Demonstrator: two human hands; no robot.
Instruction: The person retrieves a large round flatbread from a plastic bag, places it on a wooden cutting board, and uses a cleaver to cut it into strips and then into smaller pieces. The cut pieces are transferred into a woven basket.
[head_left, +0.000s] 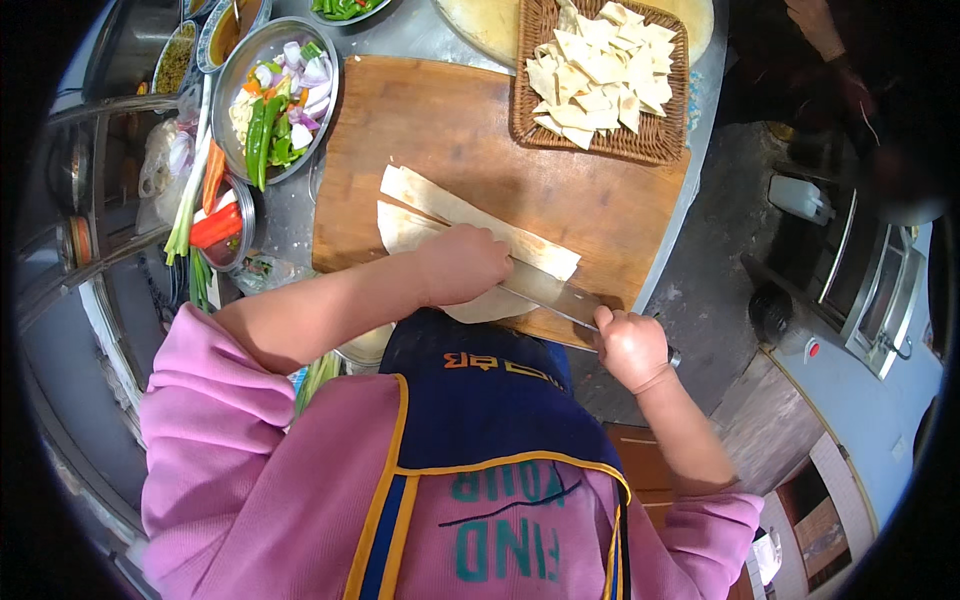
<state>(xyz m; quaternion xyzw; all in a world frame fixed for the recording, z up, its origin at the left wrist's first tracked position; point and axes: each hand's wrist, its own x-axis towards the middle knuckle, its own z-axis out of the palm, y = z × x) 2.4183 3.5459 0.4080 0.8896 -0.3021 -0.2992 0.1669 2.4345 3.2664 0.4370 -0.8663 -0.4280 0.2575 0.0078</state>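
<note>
My right hand (632, 345) grips the handle of a broad-bladed kitchen knife (559, 291), whose blade lies slantwise over pale flatbread on a wooden cutting board (420, 112). My left hand (465, 264) rests on the flatbread by the blade's far end; its fingertips are partly hidden, so whether it grips the blade or the bread is unclear. A long cut strip of flatbread (480, 217) lies beyond the blade. The rounded remainder (401, 225) is partly under my left hand and forearm. A wicker basket (600, 146) of cut flatbread pieces (592, 67) stands at the board's far right corner.
A metal bowl (217, 112) of chopped onion and green peppers stands left of the board. Nearby are a leek (193, 172), carrot pieces (213, 176), red pepper (217, 225) in a smaller bowl, and bowls of sauce (225, 37) and seasoning (176, 64). Another person's arm (817, 30) shows at upper right.
</note>
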